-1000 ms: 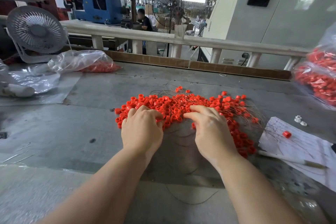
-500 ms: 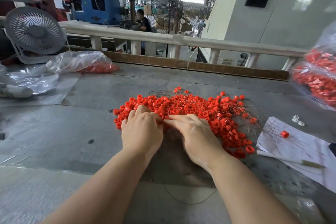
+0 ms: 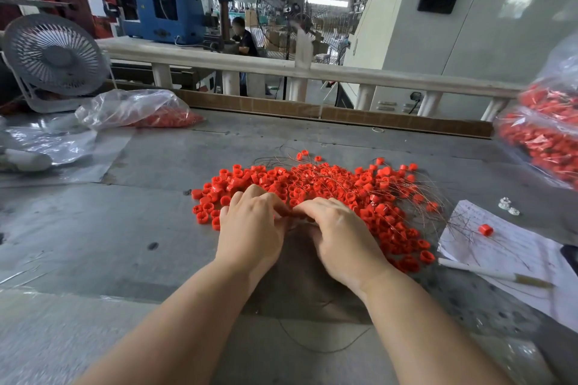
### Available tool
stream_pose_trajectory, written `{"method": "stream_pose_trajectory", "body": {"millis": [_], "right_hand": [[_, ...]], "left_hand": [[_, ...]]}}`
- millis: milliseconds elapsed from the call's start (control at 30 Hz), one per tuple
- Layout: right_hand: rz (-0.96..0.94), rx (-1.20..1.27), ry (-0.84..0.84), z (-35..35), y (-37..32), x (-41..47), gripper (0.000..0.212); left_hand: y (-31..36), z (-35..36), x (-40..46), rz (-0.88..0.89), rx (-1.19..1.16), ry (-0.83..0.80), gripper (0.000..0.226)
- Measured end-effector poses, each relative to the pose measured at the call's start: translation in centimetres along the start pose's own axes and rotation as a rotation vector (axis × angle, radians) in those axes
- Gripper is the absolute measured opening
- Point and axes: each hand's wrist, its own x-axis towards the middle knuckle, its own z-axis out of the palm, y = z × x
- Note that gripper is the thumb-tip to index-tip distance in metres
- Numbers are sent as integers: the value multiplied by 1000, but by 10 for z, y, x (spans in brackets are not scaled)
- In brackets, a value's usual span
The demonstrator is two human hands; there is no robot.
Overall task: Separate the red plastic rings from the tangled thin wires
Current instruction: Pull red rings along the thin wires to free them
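A wide pile of small red plastic rings lies mid-table, laced with thin dark wires that fan out to the right. My left hand and my right hand sit side by side at the pile's near edge. Their curled fingertips meet over the same few rings. Both hands seem to pinch rings there, but the fingertips hide what is held. One stray red ring lies on a sheet of paper to the right.
Clear bags of red rings bulge in at the right edge, and another bag lies back left near a desk fan. A pen rests on the paper, beside small white parts. A loose wire curves near the front.
My right hand slid left from the middle of the pile until its fingertips met my left hand's. My left hand stayed put and its fingers curled tighter.
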Motion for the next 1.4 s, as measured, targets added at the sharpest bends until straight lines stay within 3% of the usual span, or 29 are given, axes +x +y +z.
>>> {"method": "stream_pose_trajectory", "body": {"millis": [300, 500, 667, 900, 1000, 1267, 1400], "right_hand": [[155, 364, 72, -7, -7, 1, 11], [213, 470, 145, -9, -7, 3, 6], [199, 484, 200, -10, -6, 3, 16], [279, 502, 299, -11, -2, 3, 15], [328, 488, 354, -13, -2, 3, 16], [360, 418, 397, -20, -2, 2, 15], [313, 434, 428, -20, -3, 2, 10]], "left_hand": [[6, -3, -2, 102, -244, 86, 11], [7, -2, -2, 120, -295, 79, 11], [7, -1, -1, -23, -570, 0, 21], [7, -6, 0, -285, -1162, -144, 16], [9, -8, 1, -356, -1310, -164, 17], [13, -11, 1, -378, -1330, -144, 17], [15, -14, -1, -303, -1261, -239, 15]]}}
